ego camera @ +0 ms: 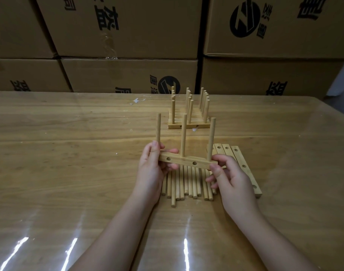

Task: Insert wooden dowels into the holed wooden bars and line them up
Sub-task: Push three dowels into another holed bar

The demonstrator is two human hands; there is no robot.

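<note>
I hold a holed wooden bar (186, 161) level above the table, with three dowels (183, 137) standing upright in it. My left hand (150, 169) grips the bar's left end. My right hand (231, 177) pinches its right end between thumb and fingers. Under the bar lies a row of several loose dowels (186, 184) flat on the table. Several empty holed bars (243, 165) lie side by side to the right, partly hidden by my right hand. Farther back stand several finished bars with dowels (188, 116), lined up close together.
The wooden table (69, 153) has a glossy clear cover with glare near its front edge. Stacked cardboard boxes (128, 36) form a wall behind the table's far edge. A small white scrap (137, 100) lies near the back.
</note>
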